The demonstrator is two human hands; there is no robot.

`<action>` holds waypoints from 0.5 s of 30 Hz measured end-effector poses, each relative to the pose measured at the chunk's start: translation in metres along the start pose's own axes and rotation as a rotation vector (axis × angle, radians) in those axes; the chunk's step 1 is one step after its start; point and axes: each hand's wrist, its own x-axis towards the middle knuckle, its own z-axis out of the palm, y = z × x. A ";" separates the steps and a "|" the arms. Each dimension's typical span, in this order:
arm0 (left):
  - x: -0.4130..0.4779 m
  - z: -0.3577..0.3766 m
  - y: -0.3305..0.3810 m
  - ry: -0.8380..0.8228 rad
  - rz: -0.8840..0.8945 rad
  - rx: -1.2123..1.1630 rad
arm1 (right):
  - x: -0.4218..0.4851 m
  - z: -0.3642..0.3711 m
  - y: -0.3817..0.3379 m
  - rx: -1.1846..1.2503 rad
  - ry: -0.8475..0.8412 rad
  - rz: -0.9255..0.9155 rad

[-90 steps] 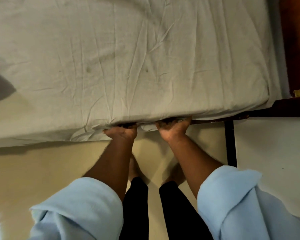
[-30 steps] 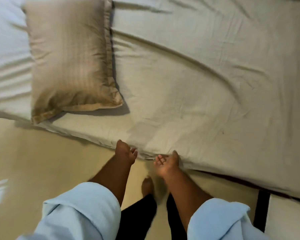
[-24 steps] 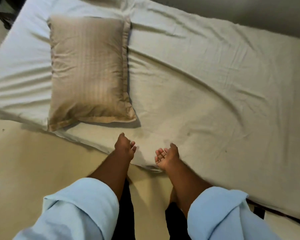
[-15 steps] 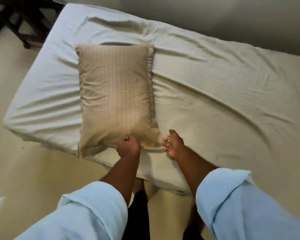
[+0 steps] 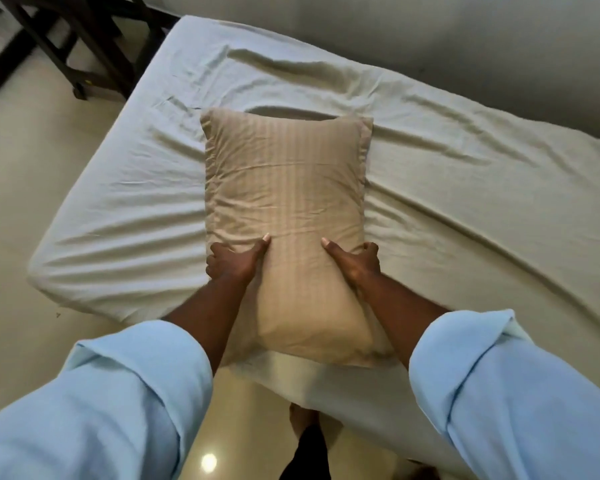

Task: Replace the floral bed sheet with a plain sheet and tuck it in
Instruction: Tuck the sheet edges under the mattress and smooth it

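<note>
- Pale glossy floor (image 5: 32, 188) surrounds a bed (image 5: 70, 271) that stands close to a grey wall (image 5: 430, 39), all seen from above.
- The left hand (image 5: 234, 263) grips the left edge of a pillow (image 5: 284, 181), thumb laid flat on top and fingers curled round the side.
- The right hand (image 5: 352, 263) grips the right edge the same way, thumb on top and fingers wrapped over the side.
- The pillow is tan with faint stripes and points lengthways away from the person. Its near end juts past the bed's near edge, between the two forearms. I cannot tell whether it rests on the bed or is lifted off it.
- The left sleeve (image 5: 101, 410) and right sleeve (image 5: 516, 393) are light blue and pushed back up the forearms.
- The plain sheet (image 5: 465, 202), off-white, covers all of the mattress in view. It is creased in long folds and drawn down over the left corner.
- A bare foot (image 5: 302, 417) stands on the floor below the pillow.
- Dark wooden furniture (image 5: 84, 46) stands beyond the bed's far left corner.
</note>
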 end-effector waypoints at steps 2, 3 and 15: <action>0.012 0.005 0.004 -0.096 -0.044 -0.026 | 0.010 0.003 0.003 -0.011 -0.035 -0.004; 0.016 0.008 0.004 -0.102 -0.059 0.004 | 0.014 0.006 0.007 -0.017 -0.040 -0.011; 0.004 0.009 -0.004 -0.070 -0.080 -0.213 | 0.016 -0.013 0.039 0.197 -0.011 -0.184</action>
